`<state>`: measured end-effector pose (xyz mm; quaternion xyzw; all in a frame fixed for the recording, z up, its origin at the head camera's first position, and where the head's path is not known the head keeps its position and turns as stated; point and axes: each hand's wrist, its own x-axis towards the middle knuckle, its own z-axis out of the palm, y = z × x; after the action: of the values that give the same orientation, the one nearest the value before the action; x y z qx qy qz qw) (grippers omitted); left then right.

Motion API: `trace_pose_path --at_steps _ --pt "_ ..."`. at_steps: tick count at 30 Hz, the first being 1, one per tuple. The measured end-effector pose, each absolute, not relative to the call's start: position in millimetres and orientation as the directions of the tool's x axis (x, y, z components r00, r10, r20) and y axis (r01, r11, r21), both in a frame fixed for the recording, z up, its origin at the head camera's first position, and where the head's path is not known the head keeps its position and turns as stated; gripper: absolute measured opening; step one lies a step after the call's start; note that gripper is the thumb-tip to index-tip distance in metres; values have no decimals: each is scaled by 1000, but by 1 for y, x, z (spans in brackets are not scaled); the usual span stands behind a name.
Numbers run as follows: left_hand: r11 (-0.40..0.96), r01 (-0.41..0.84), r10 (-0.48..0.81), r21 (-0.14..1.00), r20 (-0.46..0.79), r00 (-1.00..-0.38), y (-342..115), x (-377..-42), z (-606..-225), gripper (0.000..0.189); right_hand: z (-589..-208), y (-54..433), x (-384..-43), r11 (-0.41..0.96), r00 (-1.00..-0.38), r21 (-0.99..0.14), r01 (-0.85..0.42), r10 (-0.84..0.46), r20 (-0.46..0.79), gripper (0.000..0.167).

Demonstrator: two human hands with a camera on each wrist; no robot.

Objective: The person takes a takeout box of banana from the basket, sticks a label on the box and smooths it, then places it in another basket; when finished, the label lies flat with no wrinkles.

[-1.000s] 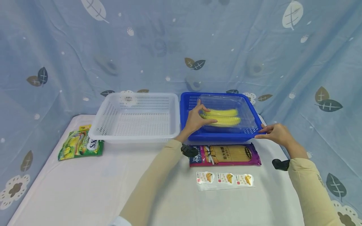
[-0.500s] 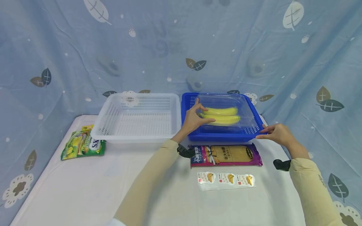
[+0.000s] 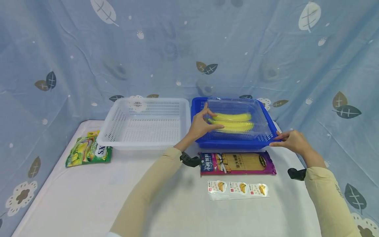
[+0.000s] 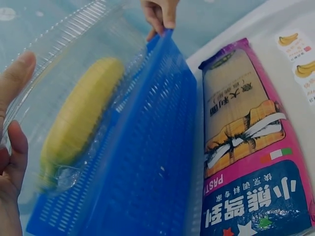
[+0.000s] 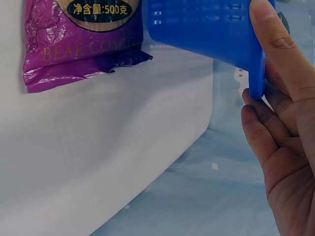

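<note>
Clear box (image 3: 238,107) lies within the blue basket (image 3: 231,144), long side roughly along the basket's; how far down it sits cannot be told. Two yellow bananas (image 3: 232,126) show through the plastic, one in front of the other. Left hand (image 3: 202,125) grips the box at its left end, thumb toward the front and forefinger toward the back, spread wide apart across it. Right hand (image 3: 291,142) pinches the blue basket's rim at the front right corner; right wrist view shows the thumb on one face of the rim and fingers on the other. Pasta pack (image 3: 238,163), purple-edged, lies flat just in front of the blue basket, long side parallel to it. Sticker strip (image 3: 238,190) lies nearer the person, three banana labels in a row. White basket (image 3: 145,144) stands left of the blue one, just beside it. Green bag (image 3: 88,152) lies at the white basket's front left corner, partly hidden by it. All rest on a white table (image 3: 118,194). Both sleeves (image 3: 148,187) are beige; a black strap (image 3: 189,160) shows at each wrist. Blue curtain (image 3: 165,49), printed with leaves and flowers, hangs behind and at both sides.
</note>
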<state>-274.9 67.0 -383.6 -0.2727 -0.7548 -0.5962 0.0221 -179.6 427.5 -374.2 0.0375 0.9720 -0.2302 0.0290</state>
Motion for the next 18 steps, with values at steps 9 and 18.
trace_pose_path --at_steps 9,18 --pt "84 389 377 917 332 -865 58 -270 -373 42 -373 428 -179 883 -996 -463 75 43 -80 61" --pt "131 384 363 914 316 -876 44 -261 -363 44 -372 427 -179 890 -997 -450 73 48 -68 61"
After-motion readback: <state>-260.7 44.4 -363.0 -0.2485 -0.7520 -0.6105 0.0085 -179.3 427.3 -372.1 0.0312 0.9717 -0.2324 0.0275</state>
